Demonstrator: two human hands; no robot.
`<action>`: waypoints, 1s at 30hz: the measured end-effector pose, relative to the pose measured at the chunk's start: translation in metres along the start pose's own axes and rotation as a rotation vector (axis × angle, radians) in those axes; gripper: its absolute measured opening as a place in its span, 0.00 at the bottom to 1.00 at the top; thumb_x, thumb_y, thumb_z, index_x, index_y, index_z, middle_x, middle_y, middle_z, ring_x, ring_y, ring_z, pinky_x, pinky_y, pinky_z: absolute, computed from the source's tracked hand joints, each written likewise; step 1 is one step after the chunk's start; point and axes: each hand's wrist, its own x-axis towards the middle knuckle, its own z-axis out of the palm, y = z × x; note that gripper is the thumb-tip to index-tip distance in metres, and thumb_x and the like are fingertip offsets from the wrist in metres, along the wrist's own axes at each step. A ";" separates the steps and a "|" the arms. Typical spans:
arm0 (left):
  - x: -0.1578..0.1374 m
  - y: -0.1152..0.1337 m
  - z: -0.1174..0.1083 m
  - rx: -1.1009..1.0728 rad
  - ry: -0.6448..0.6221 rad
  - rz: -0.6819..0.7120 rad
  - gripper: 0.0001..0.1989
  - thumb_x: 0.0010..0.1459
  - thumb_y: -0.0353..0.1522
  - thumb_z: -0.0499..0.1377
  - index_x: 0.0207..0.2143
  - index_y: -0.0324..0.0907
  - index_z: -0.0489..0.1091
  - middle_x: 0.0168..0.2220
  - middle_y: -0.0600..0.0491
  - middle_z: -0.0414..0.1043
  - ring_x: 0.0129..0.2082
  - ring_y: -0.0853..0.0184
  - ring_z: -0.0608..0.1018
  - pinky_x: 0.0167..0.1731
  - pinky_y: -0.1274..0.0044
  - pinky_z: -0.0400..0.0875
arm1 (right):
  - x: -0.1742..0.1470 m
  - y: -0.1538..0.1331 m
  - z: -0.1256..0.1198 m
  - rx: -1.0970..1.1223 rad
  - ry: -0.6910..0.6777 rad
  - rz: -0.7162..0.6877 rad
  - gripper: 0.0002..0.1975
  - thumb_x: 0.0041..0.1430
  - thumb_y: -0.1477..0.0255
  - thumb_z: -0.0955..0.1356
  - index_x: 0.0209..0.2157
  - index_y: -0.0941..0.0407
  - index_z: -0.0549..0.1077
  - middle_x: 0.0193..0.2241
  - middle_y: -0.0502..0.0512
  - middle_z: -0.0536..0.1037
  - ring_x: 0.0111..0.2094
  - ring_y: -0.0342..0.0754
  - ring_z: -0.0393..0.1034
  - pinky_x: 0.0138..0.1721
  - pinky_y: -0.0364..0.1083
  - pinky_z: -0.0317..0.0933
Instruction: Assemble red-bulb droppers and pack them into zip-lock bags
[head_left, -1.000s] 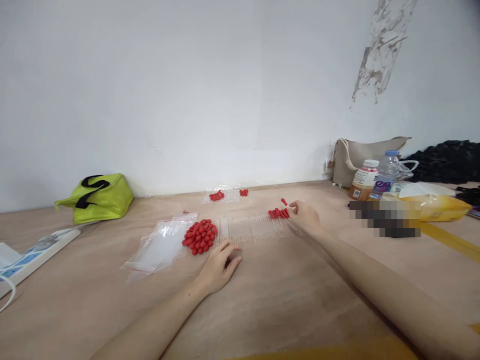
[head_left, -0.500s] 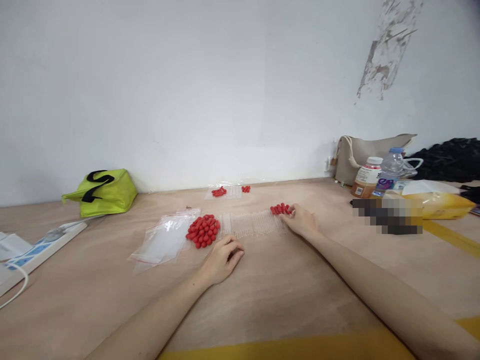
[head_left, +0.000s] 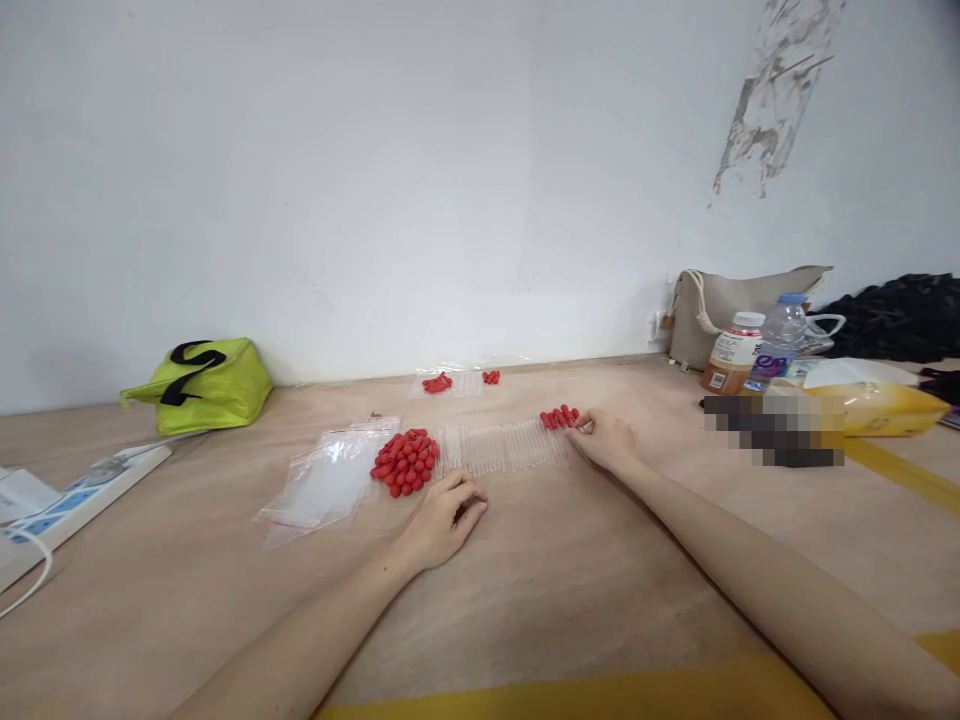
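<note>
Clear thin tubes [head_left: 506, 447] lie side by side in a row on the brown-covered table. At the row's left end is a pile of red rubber bulbs [head_left: 405, 462]; several more red bulbs [head_left: 559, 416] line its right end. My left hand [head_left: 448, 515] rests on the table just in front of the tubes, its fingers loosely curled and thumb apart, with nothing visible in it. At the right end, my right hand [head_left: 604, 438] is beside the red bulbs, thumb and forefinger bent towards the last tubes. No held thing shows between them.
Clear zip bags [head_left: 334, 475] lie left of the pile. Behind, a bag [head_left: 466, 382] holds tubes and red bulbs near the wall. A green bag [head_left: 214, 385] and power strip [head_left: 82, 500] are left; bottles [head_left: 733, 352] and a yellow tissue pack [head_left: 885, 405] stand right.
My right hand has drawn back slightly to the right from the end of the row. My left hand stays where it was.
</note>
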 end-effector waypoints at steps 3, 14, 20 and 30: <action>0.000 0.000 0.000 0.002 0.007 0.009 0.07 0.57 0.29 0.50 0.32 0.41 0.67 0.33 0.52 0.66 0.32 0.68 0.69 0.33 0.76 0.64 | -0.003 -0.003 0.000 0.015 -0.036 -0.013 0.12 0.45 0.60 0.66 0.28 0.53 0.72 0.27 0.51 0.75 0.34 0.50 0.68 0.41 0.50 0.51; 0.001 0.000 0.000 0.003 0.000 0.005 0.07 0.57 0.29 0.50 0.32 0.41 0.67 0.33 0.52 0.66 0.31 0.68 0.69 0.33 0.76 0.64 | -0.015 -0.015 0.000 0.071 -0.023 -0.141 0.13 0.46 0.58 0.65 0.24 0.54 0.71 0.25 0.51 0.74 0.31 0.48 0.67 0.42 0.52 0.46; 0.001 0.001 0.000 0.007 -0.003 0.001 0.07 0.57 0.29 0.50 0.32 0.41 0.67 0.33 0.52 0.66 0.31 0.68 0.69 0.32 0.77 0.65 | -0.015 -0.013 0.003 0.017 -0.005 -0.105 0.09 0.48 0.64 0.64 0.24 0.55 0.71 0.25 0.53 0.74 0.31 0.51 0.67 0.40 0.53 0.46; 0.001 0.001 -0.001 0.006 -0.021 -0.003 0.06 0.57 0.29 0.50 0.32 0.41 0.67 0.33 0.52 0.65 0.31 0.69 0.69 0.32 0.77 0.64 | -0.003 -0.004 0.002 -0.037 0.005 0.012 0.09 0.49 0.68 0.62 0.30 0.53 0.71 0.27 0.52 0.75 0.35 0.52 0.69 0.41 0.51 0.49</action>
